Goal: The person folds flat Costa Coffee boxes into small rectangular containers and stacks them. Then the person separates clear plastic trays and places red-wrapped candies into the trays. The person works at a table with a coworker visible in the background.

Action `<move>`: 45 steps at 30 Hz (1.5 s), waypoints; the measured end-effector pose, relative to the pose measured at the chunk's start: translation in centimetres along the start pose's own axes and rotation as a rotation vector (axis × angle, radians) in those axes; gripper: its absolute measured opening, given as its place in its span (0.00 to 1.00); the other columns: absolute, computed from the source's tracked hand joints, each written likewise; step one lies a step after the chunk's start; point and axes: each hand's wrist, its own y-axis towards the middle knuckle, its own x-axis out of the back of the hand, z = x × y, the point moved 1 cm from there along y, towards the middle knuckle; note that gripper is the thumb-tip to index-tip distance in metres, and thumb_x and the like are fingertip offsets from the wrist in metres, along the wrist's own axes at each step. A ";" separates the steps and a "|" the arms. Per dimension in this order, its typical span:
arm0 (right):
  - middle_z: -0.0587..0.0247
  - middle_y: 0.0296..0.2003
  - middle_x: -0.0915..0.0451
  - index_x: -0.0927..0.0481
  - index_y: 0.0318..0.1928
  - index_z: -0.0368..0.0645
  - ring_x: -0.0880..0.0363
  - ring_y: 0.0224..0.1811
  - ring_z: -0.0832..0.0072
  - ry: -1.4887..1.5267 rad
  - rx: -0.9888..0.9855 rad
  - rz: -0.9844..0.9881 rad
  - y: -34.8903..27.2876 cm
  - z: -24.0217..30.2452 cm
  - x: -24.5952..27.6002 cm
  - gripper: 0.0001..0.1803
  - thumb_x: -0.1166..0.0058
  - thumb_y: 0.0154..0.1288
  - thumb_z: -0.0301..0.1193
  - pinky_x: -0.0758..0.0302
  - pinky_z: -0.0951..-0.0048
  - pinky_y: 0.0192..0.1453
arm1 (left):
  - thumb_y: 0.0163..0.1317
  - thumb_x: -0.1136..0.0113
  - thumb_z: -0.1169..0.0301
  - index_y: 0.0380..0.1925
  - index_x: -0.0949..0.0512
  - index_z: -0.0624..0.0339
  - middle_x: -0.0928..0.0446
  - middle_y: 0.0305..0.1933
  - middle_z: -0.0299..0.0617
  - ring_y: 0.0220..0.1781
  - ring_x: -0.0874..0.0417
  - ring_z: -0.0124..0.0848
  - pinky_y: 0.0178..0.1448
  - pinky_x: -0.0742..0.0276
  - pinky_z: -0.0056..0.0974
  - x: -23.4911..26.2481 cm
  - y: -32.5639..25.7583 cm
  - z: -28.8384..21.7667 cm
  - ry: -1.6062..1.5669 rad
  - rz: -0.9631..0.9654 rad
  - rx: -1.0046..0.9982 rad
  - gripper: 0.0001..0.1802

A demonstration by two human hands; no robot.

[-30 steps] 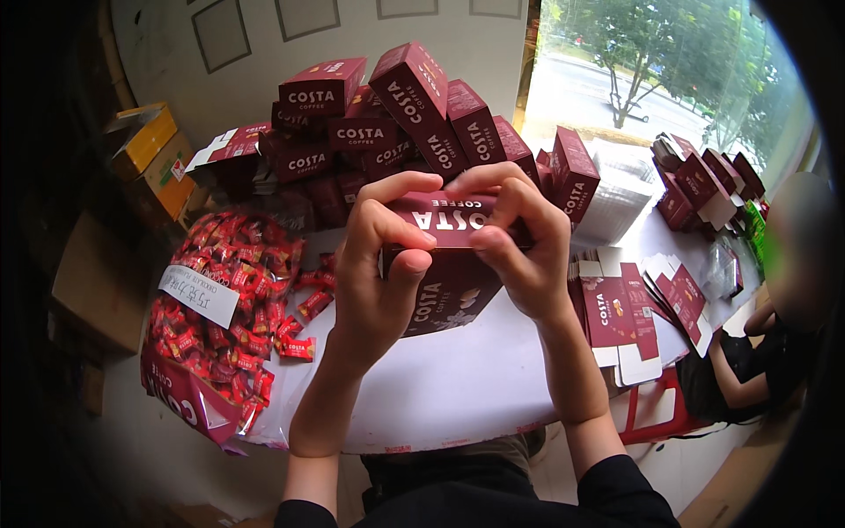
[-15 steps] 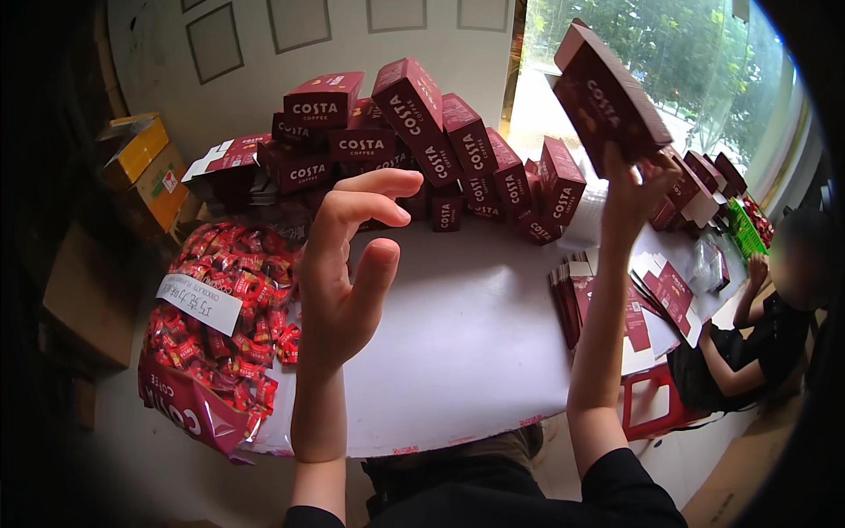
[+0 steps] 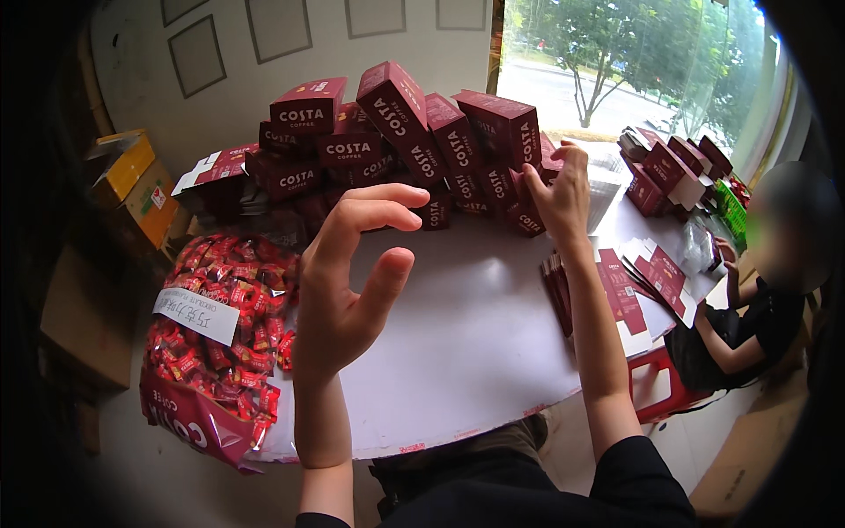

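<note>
Pile of maroon boxes (image 3: pixel 414 154) rises along the back of the white worktop (image 3: pixel 458 308), its cartons stacked unevenly, some level and some leaning. At the pile's upper right end, one maroon box (image 3: pixel 497 119) rests on the others, and the right hand (image 3: pixel 563 198) is just beside that box's lower right corner, thumb and fingers parted and gripping nothing; whether the thumb touches the box I cannot tell. In front of the pile, toward the person, the left hand (image 3: pixel 334 277) hangs over the worktop with bent fingers, a wide gap to the thumb and nothing between them. To the left front of the pile sits a clear bag of red-wrapped sweets (image 3: pixel 233 273), with a white label (image 3: pixel 195 315) across it and a maroon lower end. Left of the pile are flat cartons with white flaps (image 3: pixel 220 172), and well apart on that same side stand yellow and brown cardboard boxes (image 3: pixel 141 198). Right of the pile is a stack of whitish, see-through trays (image 3: pixel 606 180); to the right front, flattened maroon cartons (image 3: pixel 623 295) lie overlapping. Farther right of the pile are more maroon boxes (image 3: pixel 673 167), a green basket (image 3: pixel 732 213) and a seated co-worker (image 3: pixel 753 339) in dark clothes, beside a red stool (image 3: pixel 647 407). Behind the pile to the right, a window (image 3: pixel 607 53) shows trees.
</note>
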 end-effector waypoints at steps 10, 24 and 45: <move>0.49 0.46 0.26 0.33 0.56 0.37 0.28 0.51 0.58 -0.640 -0.331 0.650 -10.4 -9.2 14.4 0.44 0.40 0.45 0.57 0.30 0.62 0.51 | 0.62 0.47 0.61 0.37 0.28 0.62 0.23 0.43 0.46 0.46 0.23 0.35 0.53 0.31 0.36 0.9 0.1 0.0 0.028 -0.042 0.002 0.15; 0.58 0.38 0.23 0.35 0.48 0.38 0.26 0.39 0.78 0.480 -0.259 0.161 -7.5 -4.3 19.9 0.14 0.54 0.61 0.19 0.29 0.79 0.44 | 0.61 0.45 0.60 0.49 0.33 0.61 0.28 0.52 0.46 0.56 0.29 0.36 0.61 0.38 0.41 -1.9 -0.3 1.2 0.007 0.025 0.254 0.21; 0.48 0.56 0.36 0.54 0.65 0.38 0.35 0.59 0.64 0.921 0.211 0.490 -4.6 13.2 4.1 0.56 0.30 0.39 0.31 0.36 0.68 0.60 | 0.47 0.56 0.70 0.64 0.52 0.57 0.47 0.64 0.47 0.63 0.41 0.37 0.65 0.44 0.41 -2.8 -0.8 0.6 -0.183 -0.734 0.154 0.40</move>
